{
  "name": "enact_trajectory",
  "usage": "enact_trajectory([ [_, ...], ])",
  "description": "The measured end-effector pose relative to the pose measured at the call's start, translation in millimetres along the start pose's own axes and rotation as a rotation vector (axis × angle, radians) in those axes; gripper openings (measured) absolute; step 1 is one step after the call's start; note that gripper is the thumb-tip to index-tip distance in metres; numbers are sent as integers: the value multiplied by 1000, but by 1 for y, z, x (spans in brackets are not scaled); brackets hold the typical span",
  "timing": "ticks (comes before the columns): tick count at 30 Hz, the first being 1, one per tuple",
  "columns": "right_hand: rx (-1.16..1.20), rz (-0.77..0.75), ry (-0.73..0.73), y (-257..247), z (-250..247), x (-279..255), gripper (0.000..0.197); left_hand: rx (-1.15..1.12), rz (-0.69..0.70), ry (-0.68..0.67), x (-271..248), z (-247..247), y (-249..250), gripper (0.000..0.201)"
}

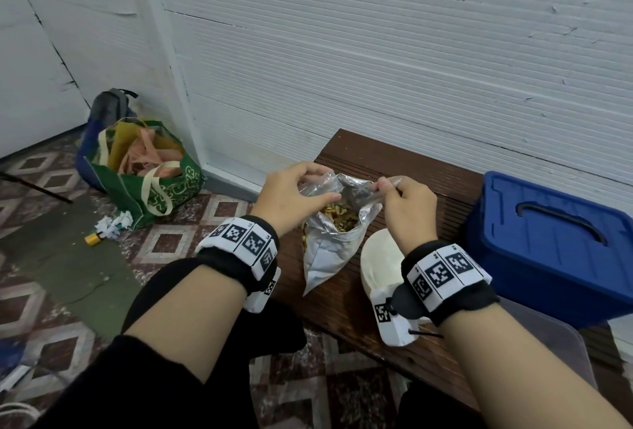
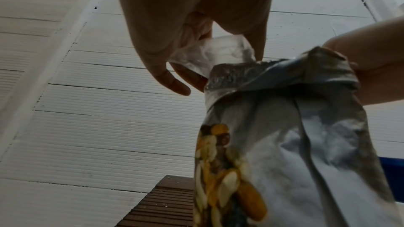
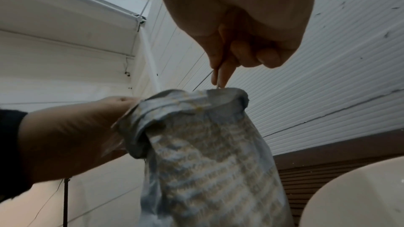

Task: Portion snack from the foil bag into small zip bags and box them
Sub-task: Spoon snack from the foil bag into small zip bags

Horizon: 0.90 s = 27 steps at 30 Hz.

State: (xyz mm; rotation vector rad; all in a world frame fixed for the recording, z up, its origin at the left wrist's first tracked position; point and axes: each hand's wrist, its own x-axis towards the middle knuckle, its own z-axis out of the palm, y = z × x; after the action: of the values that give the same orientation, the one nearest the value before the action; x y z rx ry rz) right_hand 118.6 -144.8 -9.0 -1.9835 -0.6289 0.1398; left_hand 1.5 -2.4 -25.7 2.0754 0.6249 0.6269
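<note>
Now both hands, left hand (image 1: 291, 194) and right hand (image 1: 409, 206), pinching zip bag (image 1: 320, 182) above foil bag (image 1: 329, 250).

Each forearm is bare up to a black sleeve (image 1: 113, 370) pushed back near the elbow. Around each wrist sits a padded black band (image 1: 239, 257) faced with white panels printed with black square-pattern markers. Below the right wrist's band (image 1: 448, 278) hangs a white marker-printed block (image 1: 392, 317) with a dark round lens and a thin black cord.
</note>
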Motion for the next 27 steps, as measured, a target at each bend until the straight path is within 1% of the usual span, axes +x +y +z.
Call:
enact_trajectory([
  [5, 80, 113, 69, -2, -6, 7, 30, 10, -11, -10, -1, -2, 4, 40],
  [8, 138, 145, 107, -1, -11, 11, 33, 2, -18, 5, -3, -8, 6, 39],
  [12, 173, 156, 145, 0, -21, 18, 32, 28, -23, 5, -3, -19, 11, 39],
  [15, 181, 159, 168, -1, -30, 25, 31, 95, -16, -55, 0, -25, 15, 41],
  [19, 208, 138, 197, -4, -44, 33, 39, 234, -15, -146, 3, -24, 19, 51],
  [22, 238, 132, 223, -6, -52, 37, 39, 300, 1, -169, 5, -20, 20, 50],
  [24, 240, 133, 220, -7, -54, 38, 37, 318, 4, -175, 5, -16, 20, 51],
  [27, 238, 126, 174, -7, -51, 39, 37, 332, 11, -174, 6, -11, 22, 51],
])
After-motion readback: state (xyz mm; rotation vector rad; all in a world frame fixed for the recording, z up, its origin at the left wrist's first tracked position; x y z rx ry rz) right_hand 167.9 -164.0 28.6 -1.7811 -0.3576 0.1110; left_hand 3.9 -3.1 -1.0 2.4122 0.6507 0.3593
